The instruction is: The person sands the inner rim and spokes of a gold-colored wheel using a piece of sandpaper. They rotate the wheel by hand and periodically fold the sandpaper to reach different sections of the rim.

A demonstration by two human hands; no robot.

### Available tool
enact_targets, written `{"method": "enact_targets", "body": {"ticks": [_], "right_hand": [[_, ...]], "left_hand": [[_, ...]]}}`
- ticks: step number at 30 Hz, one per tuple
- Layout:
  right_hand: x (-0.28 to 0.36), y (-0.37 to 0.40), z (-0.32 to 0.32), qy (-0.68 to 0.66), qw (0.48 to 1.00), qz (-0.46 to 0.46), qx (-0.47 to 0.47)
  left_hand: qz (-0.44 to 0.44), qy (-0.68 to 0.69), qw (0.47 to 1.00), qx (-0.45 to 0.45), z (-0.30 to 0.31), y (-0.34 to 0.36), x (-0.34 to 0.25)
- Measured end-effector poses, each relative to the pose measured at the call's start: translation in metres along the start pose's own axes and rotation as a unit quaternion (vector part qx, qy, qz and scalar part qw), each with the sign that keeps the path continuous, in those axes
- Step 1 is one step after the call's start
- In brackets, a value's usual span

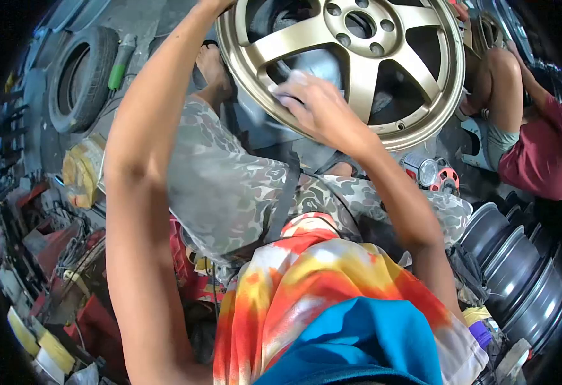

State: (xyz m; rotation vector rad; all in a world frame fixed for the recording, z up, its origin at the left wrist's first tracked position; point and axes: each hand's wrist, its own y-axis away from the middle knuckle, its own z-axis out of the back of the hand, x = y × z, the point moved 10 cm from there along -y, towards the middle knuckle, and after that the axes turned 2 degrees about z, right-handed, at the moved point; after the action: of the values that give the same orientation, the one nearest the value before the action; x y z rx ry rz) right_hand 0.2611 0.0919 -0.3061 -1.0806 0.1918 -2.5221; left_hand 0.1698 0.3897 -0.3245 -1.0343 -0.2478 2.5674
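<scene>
A bronze-gold alloy wheel rim (364, 64) with wide spokes stands in front of me, its top cut off by the frame. My right hand (322, 112) is closed at the rim's lower left edge, fingers bent and smeared by motion. Something small and pale seems to be in its fingertips, too blurred to name. My left arm reaches up to the rim's upper left side. Only the base of my left hand (218, 4) shows at the top edge; its fingers are hidden.
At right sits another person in a maroon shirt (541, 151), near another wheel (488, 29). A tyre (82, 80) and a green-grey power tool (121, 62) lie at upper left. Beside my knee are a tin can (427, 172) and a red reel (446, 179). Several dark rims (525, 276) line the right.
</scene>
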Motion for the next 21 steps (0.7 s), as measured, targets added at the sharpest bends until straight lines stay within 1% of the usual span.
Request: {"method": "enact_targets", "body": {"ticks": [2,3,4,6,8,10,11,13,14,15,17,18,19,20,21], "right_hand": [[-0.009,0.021,0.003,-0.019,0.998,-0.034,0.043],[-0.014,0.027,0.003,-0.015,0.991,-0.074,0.109],[-0.014,0.027,0.0,-0.014,0.991,-0.072,0.114],[-0.013,0.022,0.0,-0.009,0.994,-0.084,0.068],[-0.017,0.008,-0.01,-0.022,0.994,-0.094,0.059],[-0.01,0.002,-0.007,-0.033,0.995,-0.084,0.039],[-0.007,0.014,0.0,-0.018,0.998,-0.058,0.021],[-0.007,0.024,0.007,-0.013,0.997,-0.067,0.045],[-0.008,0.028,0.005,-0.009,0.995,-0.078,0.065],[-0.01,0.023,0.001,-0.007,0.995,-0.079,0.065],[-0.003,0.005,-0.002,-0.02,0.999,-0.025,-0.003],[-0.001,0.002,-0.002,-0.021,0.999,-0.026,-0.007],[-0.001,-0.003,-0.002,-0.028,0.999,-0.047,0.002],[-0.003,-0.007,-0.004,-0.033,0.997,-0.068,0.011],[-0.004,0.001,0.001,-0.034,0.997,-0.068,0.012]], "left_hand": [[-0.003,0.009,1.0,0.0,-0.003,-0.001,0.002],[-0.008,0.017,1.0,0.002,-0.003,0.0,0.004],[-0.004,0.018,1.0,-0.001,-0.006,-0.002,0.011],[-0.034,-0.015,0.999,-0.03,-0.011,-0.008,0.009],[-0.031,-0.011,0.999,-0.029,-0.004,-0.003,0.0],[0.0,0.005,1.0,0.003,-0.002,0.0,0.002],[0.003,0.006,1.0,0.004,0.0,0.003,0.0],[0.002,0.043,0.999,0.009,0.0,0.004,0.0],[0.005,0.044,0.999,0.008,-0.001,0.004,0.003],[-0.001,0.035,0.999,0.0,-0.002,0.002,0.002],[-0.011,0.024,1.0,-0.006,-0.005,0.0,-0.001],[-0.017,0.016,1.0,-0.015,-0.003,0.001,-0.002],[-0.023,0.007,0.999,-0.024,0.002,0.002,-0.004],[-0.026,0.004,0.999,-0.023,0.005,0.0,-0.006],[-0.013,0.004,1.0,-0.01,0.002,0.001,-0.004]]}}
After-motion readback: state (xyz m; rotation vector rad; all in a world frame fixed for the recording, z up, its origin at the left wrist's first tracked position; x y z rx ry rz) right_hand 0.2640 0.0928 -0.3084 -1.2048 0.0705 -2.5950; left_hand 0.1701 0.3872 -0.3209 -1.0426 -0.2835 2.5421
